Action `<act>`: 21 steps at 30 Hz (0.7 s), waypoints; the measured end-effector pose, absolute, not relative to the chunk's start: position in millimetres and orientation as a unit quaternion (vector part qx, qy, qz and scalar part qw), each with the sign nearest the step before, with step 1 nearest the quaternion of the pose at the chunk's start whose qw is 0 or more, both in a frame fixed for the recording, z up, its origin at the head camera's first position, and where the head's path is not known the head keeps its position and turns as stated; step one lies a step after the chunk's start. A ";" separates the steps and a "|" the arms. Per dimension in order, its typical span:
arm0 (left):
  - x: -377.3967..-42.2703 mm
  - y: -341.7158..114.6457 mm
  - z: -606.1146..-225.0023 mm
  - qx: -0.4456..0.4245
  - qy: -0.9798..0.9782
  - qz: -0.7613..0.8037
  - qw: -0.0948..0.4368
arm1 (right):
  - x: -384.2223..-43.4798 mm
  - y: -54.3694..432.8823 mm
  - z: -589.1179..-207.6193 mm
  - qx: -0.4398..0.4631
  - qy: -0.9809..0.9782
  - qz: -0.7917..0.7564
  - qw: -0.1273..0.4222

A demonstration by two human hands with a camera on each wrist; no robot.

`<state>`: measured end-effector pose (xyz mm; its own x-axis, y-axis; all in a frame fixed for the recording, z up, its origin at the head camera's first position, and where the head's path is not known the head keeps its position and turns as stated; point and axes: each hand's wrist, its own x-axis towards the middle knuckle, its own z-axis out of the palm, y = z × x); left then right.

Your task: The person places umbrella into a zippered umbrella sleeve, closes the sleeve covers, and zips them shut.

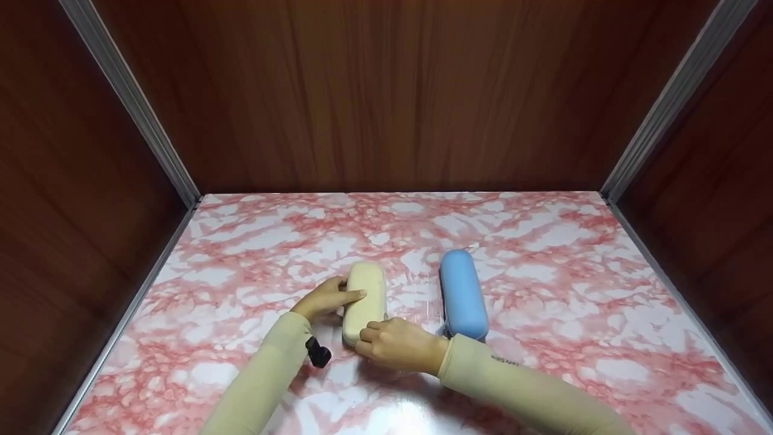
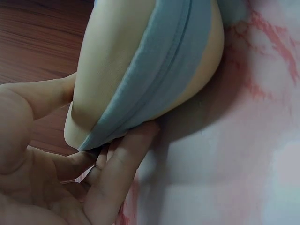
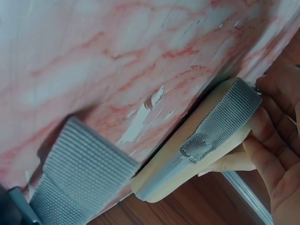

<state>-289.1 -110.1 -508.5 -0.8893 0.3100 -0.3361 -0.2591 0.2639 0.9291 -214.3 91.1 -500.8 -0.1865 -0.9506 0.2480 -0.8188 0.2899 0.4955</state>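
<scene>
A cream zip case (image 1: 368, 302), long with rounded ends, lies on the table between both hands. My left hand (image 1: 326, 298) grips its left side, thumb across the top; in the left wrist view, fingers (image 2: 124, 164) tuck against the lower edge of the cream case (image 2: 117, 56) beside its grey zipper band (image 2: 154, 79). My right hand (image 1: 403, 345) has curled fingers holding the near right end. The right wrist view has those fingers (image 3: 265, 150) at the end of a grey webbing loop (image 3: 220, 122) on the case's side. Fingers hide exactly what they pinch.
A blue case (image 1: 464, 295) of similar shape lies to the right, near my right wrist. Another grey webbing strap (image 3: 84, 173) crosses the right wrist view's lower left. Brown wood-grain panels (image 1: 398, 96) stand behind and beside the red-and-white marbled table (image 1: 543, 241).
</scene>
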 end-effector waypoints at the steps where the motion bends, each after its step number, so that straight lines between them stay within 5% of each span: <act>1: -289.2 -110.2 -508.8 0.015 0.759 0.607 0.236 | -213.9 91.4 -500.9 0.583 -0.761 -0.123 0.257; 21: -290.2 -111.5 -508.9 0.022 0.770 0.593 0.237 | -213.5 100.3 -501.6 0.579 -0.771 -0.076 0.255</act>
<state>-290.2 -111.5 -508.9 -0.8867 0.3152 -0.3382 -0.2464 0.2968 0.9226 -213.5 100.3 -501.6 -0.2006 -0.9310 0.3049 -0.8531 0.3190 0.4128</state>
